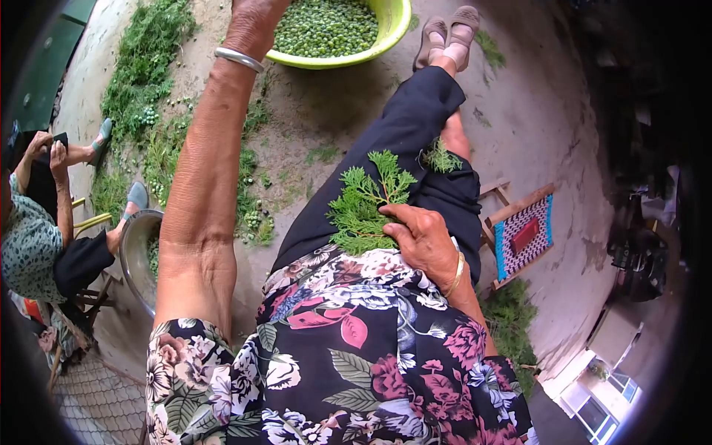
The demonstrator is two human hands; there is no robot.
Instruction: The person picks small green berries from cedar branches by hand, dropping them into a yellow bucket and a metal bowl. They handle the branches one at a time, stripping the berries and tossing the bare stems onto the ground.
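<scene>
My right hand (pixel 424 239) rests over my lap, thumb and fingers closed on a green cypress sprig (pixel 371 204) with flat, scaly leaves. The sprig lies fanned across my dark trousers. Stretched far forward, my left hand (pixel 256 13) is at the top edge beside a yellow-green basin (pixel 400 26). Its fingers are cut off by the frame, so I cannot see whether they hold anything. Many small round green cones (pixel 326 30) fill the basin. A smaller piece of cypress (pixel 441 157) lies on my leg near the knee.
Cut cypress branches (pixel 144 70) and loose cones are strewn over the ground on the left. A metal basin (pixel 126 256) stands beside my left arm. Another person (pixel 37 230) sits at far left. A woven-seat stool (pixel 523 233) and more greenery (pixel 512 322) are on the right.
</scene>
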